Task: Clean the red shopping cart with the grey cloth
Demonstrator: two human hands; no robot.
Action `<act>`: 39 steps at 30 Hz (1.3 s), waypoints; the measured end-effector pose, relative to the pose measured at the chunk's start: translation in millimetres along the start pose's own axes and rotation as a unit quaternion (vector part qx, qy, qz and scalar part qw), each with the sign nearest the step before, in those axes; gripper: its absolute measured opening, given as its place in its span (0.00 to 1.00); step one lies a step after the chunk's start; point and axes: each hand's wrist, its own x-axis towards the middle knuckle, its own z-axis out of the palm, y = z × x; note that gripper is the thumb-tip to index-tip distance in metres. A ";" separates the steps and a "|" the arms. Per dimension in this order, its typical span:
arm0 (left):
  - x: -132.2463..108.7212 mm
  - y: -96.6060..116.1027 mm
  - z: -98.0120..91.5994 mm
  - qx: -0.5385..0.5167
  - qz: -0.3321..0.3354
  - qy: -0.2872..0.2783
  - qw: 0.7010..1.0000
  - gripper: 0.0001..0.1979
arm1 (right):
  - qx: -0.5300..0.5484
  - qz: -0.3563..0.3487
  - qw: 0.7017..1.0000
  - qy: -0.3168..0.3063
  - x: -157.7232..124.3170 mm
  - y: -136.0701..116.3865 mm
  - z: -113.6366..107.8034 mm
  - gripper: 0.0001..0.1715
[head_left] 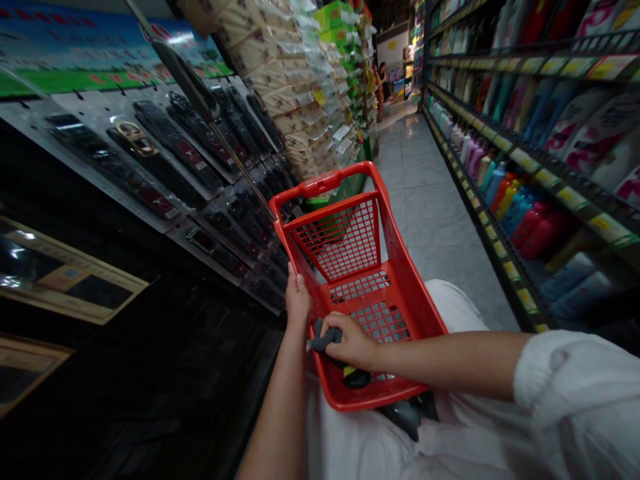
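Observation:
A red plastic shopping basket (395,263) with grid-patterned walls stands in front of my knees, tilted in view. My left hand (299,299) is closed on its left rim, the thumb side facing up. Inside the near left part of the basket, my right hand (353,341) has its fingers curled round a soft-looking dark grey item (326,335) whose kind I cannot make out. Just under that hand, a black and yellow object (356,377) shows in the basket's near end, partly hidden by my wrist.
Packaged belts (165,143) hang on a rack at left, with a metal rod (243,163) slanting across them towards the basket corner. Stacked packs (285,93) line the aisle behind. Bottle-filled shelves (530,143) run along the right. A tiled floor (407,180) leads to a distant person (384,80).

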 end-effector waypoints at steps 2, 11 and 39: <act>1.1 0.9 1.4 -0.001 -0.005 -0.006 1.000 0.31 | 0.013 0.025 1.000 0.004 -0.9 3.1 1.3 0.09; 1.6 -5.0 3.1 -0.028 -0.003 -0.019 0.999 0.31 | -0.011 0.276 0.960 0.043 52.0 59.8 7.0 0.18; -6.8 9.2 8.9 -0.005 -0.024 -0.009 1.000 0.28 | -0.644 0.003 0.689 -0.333 2.7 94.6 -13.4 0.26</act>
